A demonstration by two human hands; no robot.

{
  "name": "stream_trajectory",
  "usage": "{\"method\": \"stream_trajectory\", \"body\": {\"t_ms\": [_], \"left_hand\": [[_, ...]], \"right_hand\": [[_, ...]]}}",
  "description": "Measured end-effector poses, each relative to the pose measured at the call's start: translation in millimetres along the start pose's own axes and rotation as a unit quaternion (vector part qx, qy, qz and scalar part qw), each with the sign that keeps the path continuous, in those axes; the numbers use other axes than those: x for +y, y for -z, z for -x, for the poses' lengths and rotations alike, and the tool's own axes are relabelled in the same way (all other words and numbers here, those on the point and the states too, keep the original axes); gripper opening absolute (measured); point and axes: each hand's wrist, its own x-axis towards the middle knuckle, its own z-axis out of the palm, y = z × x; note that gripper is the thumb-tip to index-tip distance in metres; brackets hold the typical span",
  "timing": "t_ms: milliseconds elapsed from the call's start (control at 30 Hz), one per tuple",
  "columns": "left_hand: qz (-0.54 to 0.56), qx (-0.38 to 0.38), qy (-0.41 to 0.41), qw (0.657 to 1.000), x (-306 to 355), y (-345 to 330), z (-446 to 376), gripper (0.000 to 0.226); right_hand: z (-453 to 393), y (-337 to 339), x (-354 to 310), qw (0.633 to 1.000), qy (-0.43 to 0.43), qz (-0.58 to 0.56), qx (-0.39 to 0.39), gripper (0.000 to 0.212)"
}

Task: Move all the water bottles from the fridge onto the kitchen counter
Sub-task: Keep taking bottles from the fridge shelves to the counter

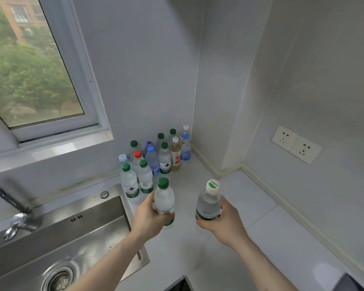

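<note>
My left hand (148,217) grips a clear water bottle with a green cap (164,196), upright above the white counter (261,238). My right hand (223,222) grips a second clear bottle with a white and green cap (209,201), also upright and about a hand's width to the right of the first. Behind them, in the counter's back corner, stands a cluster of several bottles (153,160) with green, blue, red and white caps; one of them holds a yellowish drink (175,156). The fridge is out of view.
A steel sink (57,244) with a tap (15,219) lies to the left, right beside the bottle cluster. A window (36,66) sits above it. Two wall sockets (295,147) are on the right wall. The counter's front edge runs below my forearms.
</note>
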Motion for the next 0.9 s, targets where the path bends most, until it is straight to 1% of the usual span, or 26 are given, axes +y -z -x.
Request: {"method": "stream_trajectory", "body": {"t_ms": [100,200,300,467,567,700,833,900], "left_hand": [[-0.023,0.0,0.023,0.999,-12,-5,-26,0.073],[-0.048,-0.008,0.046,0.998,-23,-9,-50,0.068],[-0.077,-0.025,0.057,0.995,-31,-15,-69,0.065],[-0.1,-0.046,0.067,0.992,-46,-21,-92,0.071],[-0.107,-0.056,0.072,0.99,-55,-23,-103,0.072],[-0.106,-0.064,0.065,0.99,-53,-24,-107,0.066],[-0.131,-0.081,0.052,0.987,-54,-22,-106,0.062],[-0.141,-0.089,0.035,0.985,-55,-20,-104,0.062]], "right_hand": [[-22,-17,8,1.0,-0.029,0.009,0.001,0.05],[-46,-38,13,0.998,-0.061,0.018,0.0,0.052],[-64,-57,21,0.996,-0.092,0.015,0.005,0.045],[-89,-83,41,0.99,-0.137,0.039,0.009,0.047],[-99,-94,48,0.987,-0.149,0.055,0.017,0.04],[-105,-103,48,0.985,-0.163,0.059,0.022,0.035],[-107,-112,51,0.986,-0.161,0.051,0.016,0.038],[-107,-112,53,0.987,-0.155,0.046,0.014,0.045]]}}
